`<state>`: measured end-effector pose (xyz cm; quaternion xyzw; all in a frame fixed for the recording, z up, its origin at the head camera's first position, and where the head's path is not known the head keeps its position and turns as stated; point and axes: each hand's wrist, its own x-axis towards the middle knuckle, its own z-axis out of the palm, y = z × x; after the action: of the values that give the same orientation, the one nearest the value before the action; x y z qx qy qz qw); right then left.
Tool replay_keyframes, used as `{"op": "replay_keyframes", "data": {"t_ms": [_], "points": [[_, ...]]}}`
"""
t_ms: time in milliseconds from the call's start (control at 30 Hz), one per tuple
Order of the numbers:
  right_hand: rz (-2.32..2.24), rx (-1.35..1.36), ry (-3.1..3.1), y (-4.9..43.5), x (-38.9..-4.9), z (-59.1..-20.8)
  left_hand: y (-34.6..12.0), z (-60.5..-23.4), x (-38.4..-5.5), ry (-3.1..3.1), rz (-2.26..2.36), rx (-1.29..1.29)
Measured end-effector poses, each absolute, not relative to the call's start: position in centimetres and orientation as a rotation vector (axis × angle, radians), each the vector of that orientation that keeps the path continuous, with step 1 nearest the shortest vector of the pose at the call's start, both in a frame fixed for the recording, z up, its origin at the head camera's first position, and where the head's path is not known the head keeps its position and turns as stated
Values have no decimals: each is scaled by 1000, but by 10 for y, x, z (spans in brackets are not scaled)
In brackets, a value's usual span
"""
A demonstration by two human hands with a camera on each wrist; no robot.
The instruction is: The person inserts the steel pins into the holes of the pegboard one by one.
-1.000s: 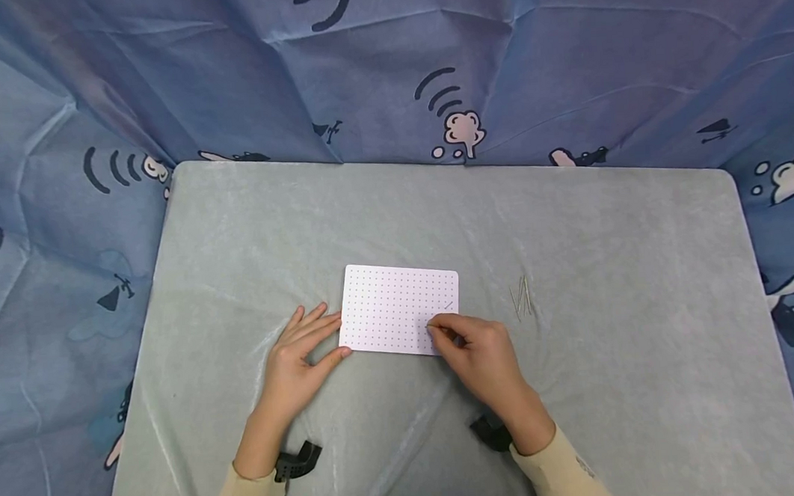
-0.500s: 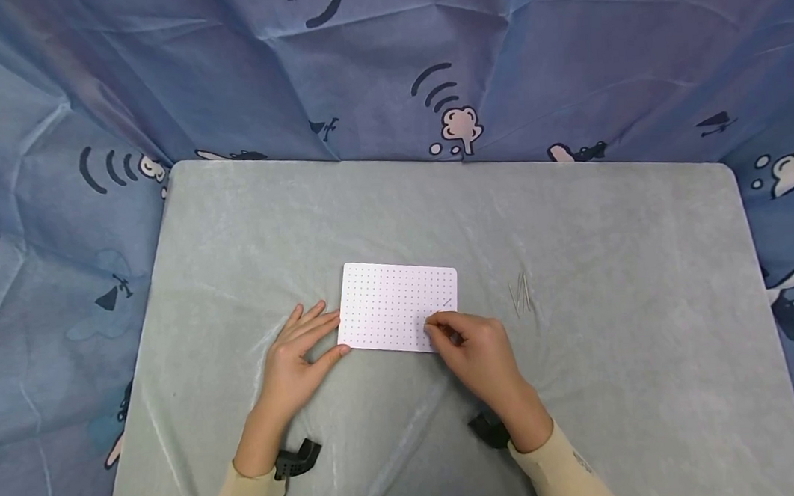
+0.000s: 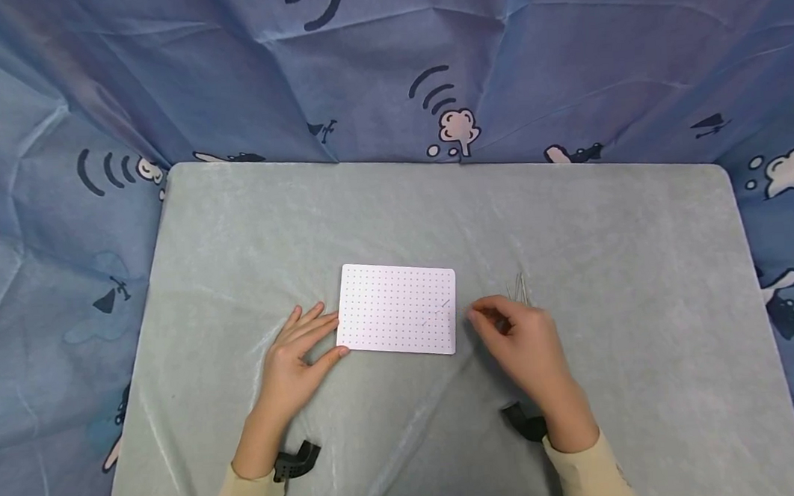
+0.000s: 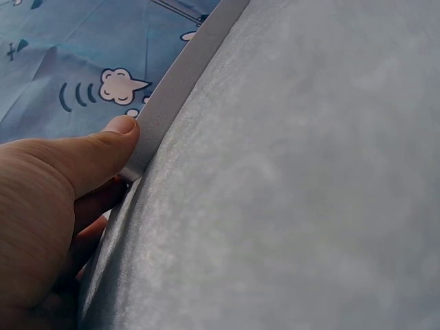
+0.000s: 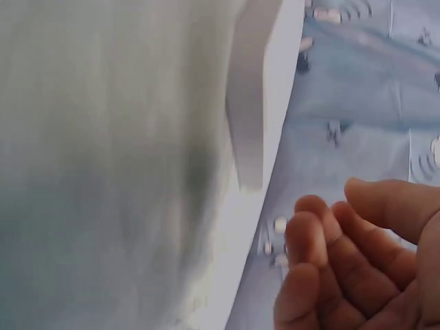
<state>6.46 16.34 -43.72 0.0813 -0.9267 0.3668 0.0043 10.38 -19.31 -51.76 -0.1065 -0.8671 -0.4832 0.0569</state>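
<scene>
A white board (image 3: 395, 308) with a grid of small dark holes lies mid-table; the left wrist view shows its thick edge (image 4: 182, 75). A few thin slivers, apparently needles (image 3: 445, 303), stand on its right part. My left hand (image 3: 298, 358) touches the board's left side with fingers fairly straight and thumb at the near corner. Just off the board's right edge is my right hand (image 3: 519, 339), its fingers loosely bent. In the right wrist view this hand (image 5: 364, 254) has thumb and fingers apart, holding nothing. Behind it lie loose thin needles (image 3: 523, 289), partly hidden.
The table (image 3: 268, 225) wears a wrinkled grey cloth. A blue printed curtain (image 3: 226, 77) hangs along its far side and both flanks. A black wrist mount sits on each forearm, the left mount (image 3: 297, 461) and the right mount (image 3: 524, 422).
My right hand has lifted off the board and moved right towards the loose needles, uncovering another small needle on the board. The left hand stays at the left edge.
</scene>
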Motion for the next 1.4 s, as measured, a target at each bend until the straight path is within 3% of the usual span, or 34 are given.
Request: {"op": "replay_keyframes", "data": {"t_ms": [400, 1400], "points": [[775, 11, -3061, 212, 53, -438, -194, -517, 104, -2637, -1456, -324], [684, -59, -3198, 214, 33, -451, -194, -517, 103, -2624, -1463, -322]]}}
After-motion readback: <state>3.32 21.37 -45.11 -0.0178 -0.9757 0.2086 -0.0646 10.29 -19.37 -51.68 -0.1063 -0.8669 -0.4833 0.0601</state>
